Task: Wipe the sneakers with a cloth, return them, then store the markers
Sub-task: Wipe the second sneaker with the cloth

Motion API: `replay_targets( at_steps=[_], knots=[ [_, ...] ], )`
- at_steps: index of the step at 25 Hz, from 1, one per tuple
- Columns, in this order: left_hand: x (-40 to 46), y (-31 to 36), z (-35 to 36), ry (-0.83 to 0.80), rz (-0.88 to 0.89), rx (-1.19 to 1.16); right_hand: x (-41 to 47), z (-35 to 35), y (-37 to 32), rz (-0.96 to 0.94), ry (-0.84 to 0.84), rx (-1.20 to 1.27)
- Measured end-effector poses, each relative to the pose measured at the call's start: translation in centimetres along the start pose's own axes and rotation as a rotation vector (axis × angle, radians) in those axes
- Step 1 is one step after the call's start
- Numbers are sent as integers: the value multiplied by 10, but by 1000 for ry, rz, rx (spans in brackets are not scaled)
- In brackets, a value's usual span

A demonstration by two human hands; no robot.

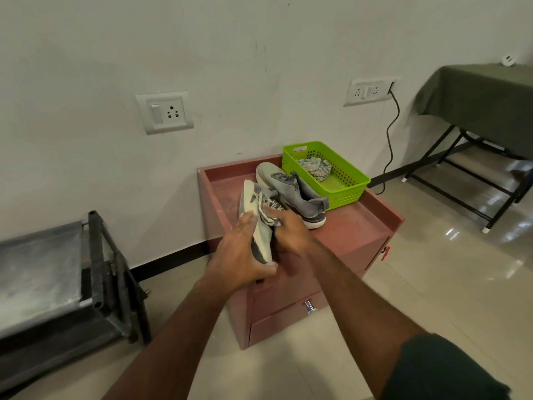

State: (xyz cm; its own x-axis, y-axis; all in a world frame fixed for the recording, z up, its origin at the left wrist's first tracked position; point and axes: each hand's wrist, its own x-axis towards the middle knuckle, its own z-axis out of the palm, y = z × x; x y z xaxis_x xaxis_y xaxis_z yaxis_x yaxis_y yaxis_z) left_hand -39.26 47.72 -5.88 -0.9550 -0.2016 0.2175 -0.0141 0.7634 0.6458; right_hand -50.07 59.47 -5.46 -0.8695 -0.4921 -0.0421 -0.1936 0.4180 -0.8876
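My left hand [242, 252] grips a grey sneaker [253, 209] by its heel end, with the pale sole turned toward me, above the small reddish cabinet [352, 223]. My right hand [291, 230] presses a striped grey cloth [266, 212] against the side of that shoe. The second grey sneaker [291, 192] lies on the cabinet top just behind, toe pointing to the wall. No markers are visible.
A green plastic basket [349, 192] holding another crumpled cloth [315, 167] sits at the cabinet's back right. A black metal rack [109, 272] stands at left. A folding table with a dark green cover [476, 90] is at right; a black cable [390, 140] hangs from a wall socket.
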Motion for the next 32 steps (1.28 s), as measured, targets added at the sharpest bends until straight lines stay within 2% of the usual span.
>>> replay_targets(
  at_steps=[3, 5, 7, 8, 10, 12, 13, 15, 17, 18, 20, 22, 24, 26, 27, 30, 32],
  knots=[
    [1, 1, -1, -7, 20, -5, -33, -14, 16, -64, -88, 84],
    [-1, 3, -2, -3, 16, 7, -55, -20, 25, -92, -163, -2],
    [-4, 4, -2, -23, 13, 21, -70, -25, 35, 40, -238, -53],
    [-5, 5, -2, -40, 14, 29, -74, -28, 36, 111, -216, -3],
    [-8, 6, -3, -60, 16, 32, -71, -33, 36, 261, 66, 230],
    [-8, 5, -3, -63, 15, 38, -63, -37, 27, 174, 395, 284],
    [-8, 4, -3, -68, 13, 39, -59, -33, 23, 88, 444, 195],
    [-6, 2, -3, -72, 5, 29, -60, -16, 10, -60, 296, 74],
    [-4, 0, -2, -58, 8, 3, -73, 3, 5, -138, 77, 3],
    [-3, -2, -1, -54, 10, -5, -80, 7, 4, -157, 35, -23],
    [-2, -5, -1, -59, 22, -3, -94, 5, 11, -152, 43, -41],
    [-3, -6, 1, -65, 27, 4, -103, -5, 20, -3, 112, -83],
    [-3, -5, 1, -56, 17, 1, -95, -17, 23, 118, 204, 49],
    [-3, -5, 2, -63, 6, 12, -85, -16, 16, 40, 316, 103],
    [-2, -5, 1, -70, 7, 10, -79, -11, 9, -22, 319, 65],
    [1, -10, 3, -62, 2, -42, -74, 11, 0, -178, 139, -28],
    [1, -11, 4, -58, -13, -42, -71, 18, 9, -224, 138, -142]
  ],
)
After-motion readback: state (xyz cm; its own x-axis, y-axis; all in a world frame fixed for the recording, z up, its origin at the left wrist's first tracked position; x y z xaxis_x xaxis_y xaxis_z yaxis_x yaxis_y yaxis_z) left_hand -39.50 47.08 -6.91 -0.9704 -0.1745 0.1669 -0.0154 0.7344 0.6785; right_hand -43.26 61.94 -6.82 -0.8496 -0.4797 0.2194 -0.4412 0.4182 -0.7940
